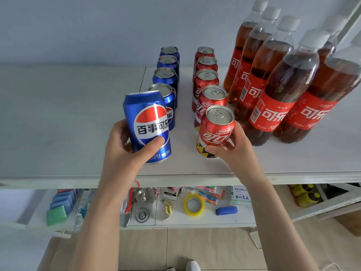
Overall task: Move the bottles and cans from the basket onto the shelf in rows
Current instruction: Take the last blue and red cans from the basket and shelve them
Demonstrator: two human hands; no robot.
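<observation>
1. On the white shelf (pixel 58 114), near its front edge, both hands are busy with one can each.
2. The left hand (pixel 125 149) holds a blue can (pixel 146 124): the thumb lies across the front of it, low on the logo, and the fingers are curled round its back.
3. This can is tilted, with its top leaning to the left. It is just in front of the blue row (pixel 166 79) of four standing cans. I cannot tell if its bottom touches the shelf.
4. The right hand (pixel 232 147) grips a red can (pixel 214 130) from the right side, thumb low on the front. This one looks upright, in line with the red row (pixel 207 75) and at its front end.
5. In my judgement the blue can must first be made upright, and then put down in line with its row.
6. Little room is left: the place lies between the front can of the row and the shelf edge, so the can could go over the edge.
7. The bottles (pixel 273 85) stand in rows on the right, close beside the red can and the right hand.
8. The basket is not in view. Below, a lower shelf (pixel 244 218) carries small goods, among them a yellow tape roll (pixel 193 204).
</observation>
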